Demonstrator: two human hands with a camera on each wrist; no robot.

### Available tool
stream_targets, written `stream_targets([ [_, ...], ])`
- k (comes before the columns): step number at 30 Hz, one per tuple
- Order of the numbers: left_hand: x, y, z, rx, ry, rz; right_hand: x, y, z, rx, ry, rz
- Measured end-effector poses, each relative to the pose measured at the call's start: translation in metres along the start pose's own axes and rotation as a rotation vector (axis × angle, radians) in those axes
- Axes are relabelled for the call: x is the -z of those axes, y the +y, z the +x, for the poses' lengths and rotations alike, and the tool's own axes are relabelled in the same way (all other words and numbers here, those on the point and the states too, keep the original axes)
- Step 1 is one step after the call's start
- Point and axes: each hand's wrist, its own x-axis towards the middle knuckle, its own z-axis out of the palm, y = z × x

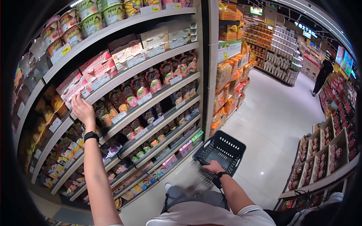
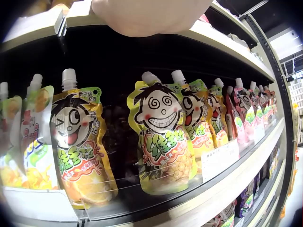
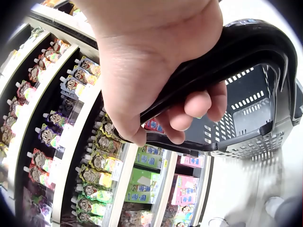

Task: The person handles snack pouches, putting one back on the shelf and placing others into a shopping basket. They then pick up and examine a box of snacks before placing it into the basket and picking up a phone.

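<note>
My left hand (image 1: 83,109) is raised to a shelf edge at the left in the head view, its fingers at the front of the pink boxes (image 1: 71,86); whether they touch a box cannot be told. In the left wrist view, part of that hand (image 2: 151,14) shows above spouted pouches, among them one with a spiral-eyed face (image 2: 163,142) and an orange one (image 2: 80,156). Low in the head view, my right hand (image 1: 213,167) grips the handle of a black basket (image 1: 240,145). The right wrist view shows this hand (image 3: 147,71) with fingers curled round the handle (image 3: 203,71).
Shelves of tubs (image 1: 92,23) and pouches (image 1: 152,81) fill the left side. Orange packets (image 1: 224,71) hang at the shelf end. Bins of packaged goods (image 1: 320,150) line the right. A person in dark clothing (image 1: 324,73) is farther down the aisle.
</note>
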Motion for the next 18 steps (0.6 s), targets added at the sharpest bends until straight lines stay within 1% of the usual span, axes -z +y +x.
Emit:
stream_targets([
  [2,-0.001,-0.001,-0.001,0.003,-0.004,0.006,-0.004,0.003,-0.001,0.032,0.011,-0.053],
  [5,0.0,-0.001,0.0,0.002,0.003,0.017,-0.003,-0.015,-0.02,-0.029,-0.021,-0.106],
  [6,0.001,0.0,-0.001,-0.004,0.011,0.014,-0.011,-0.007,-0.016,-0.032,-0.019,-0.109],
  [8,0.0,-0.001,-0.001,0.003,-0.001,0.006,-0.028,0.004,-0.013,0.159,0.159,-0.235],
  [9,-0.001,-0.001,-0.001,0.006,-0.01,0.002,-0.032,0.007,-0.01,0.158,0.114,-0.243],
  [10,-0.002,-0.002,-0.001,0.013,-0.003,-0.015,-0.037,0.01,-0.008,0.147,0.116,-0.239],
  [12,-0.002,-0.002,-0.002,0.01,-0.001,-0.025,-0.037,0.002,-0.014,-0.132,-0.194,0.104],
  [13,-0.003,-0.003,-0.002,0.006,0.0,-0.027,-0.028,-0.014,-0.029,-0.189,-0.292,0.182],
  [14,-0.004,-0.005,-0.003,0.004,-0.004,-0.035,-0.032,-0.01,-0.028,-0.197,-0.288,0.187],
  [16,-0.004,-0.006,-0.003,-0.008,-0.002,-0.02,-0.038,-0.003,-0.023,-0.278,-0.553,0.361],
  [17,-0.006,-0.006,-0.003,-0.006,0.002,-0.019,-0.033,-0.014,-0.031,-0.284,-0.56,0.181],
  [18,-0.006,-0.007,-0.002,-0.013,0.01,-0.022,-0.037,-0.01,-0.028,-0.289,-0.552,0.19],
])
